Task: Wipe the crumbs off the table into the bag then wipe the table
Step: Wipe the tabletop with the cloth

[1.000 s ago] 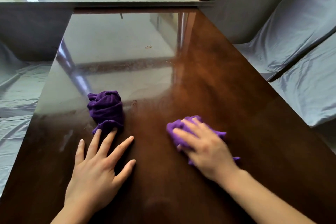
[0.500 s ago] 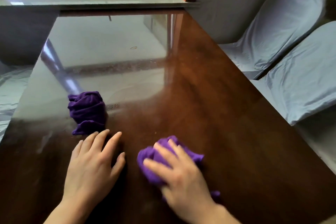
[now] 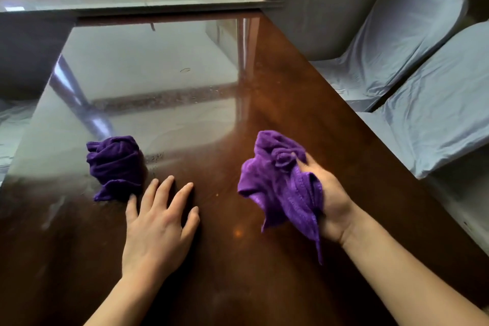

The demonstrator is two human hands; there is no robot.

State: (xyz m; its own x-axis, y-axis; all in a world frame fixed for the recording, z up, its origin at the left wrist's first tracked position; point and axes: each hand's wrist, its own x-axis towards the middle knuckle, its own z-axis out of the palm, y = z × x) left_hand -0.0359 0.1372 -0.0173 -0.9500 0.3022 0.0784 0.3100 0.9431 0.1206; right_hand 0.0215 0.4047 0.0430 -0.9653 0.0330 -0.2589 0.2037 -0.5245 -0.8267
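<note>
My right hand (image 3: 328,198) grips a crumpled purple cloth (image 3: 280,182) and holds it lifted above the glossy dark wooden table (image 3: 238,114), palm turned up. A second purple cloth (image 3: 115,165) lies bunched on the table to the left. My left hand (image 3: 158,222) rests flat on the tabletop with fingers spread, its little finger touching that cloth's near edge. A few small crumbs or specks show on the wood between my hands (image 3: 217,194). No bag is in view.
Two chairs in grey covers (image 3: 412,42) stand along the table's right edge. Another grey-covered seat (image 3: 10,124) is at the left. A windowsill (image 3: 132,4) and window run behind the far end of the table.
My right hand stopped pressing the cloth on the table, moved right, turned over and lifted the cloth off the surface. My left hand stayed flat beside the bunched cloth.
</note>
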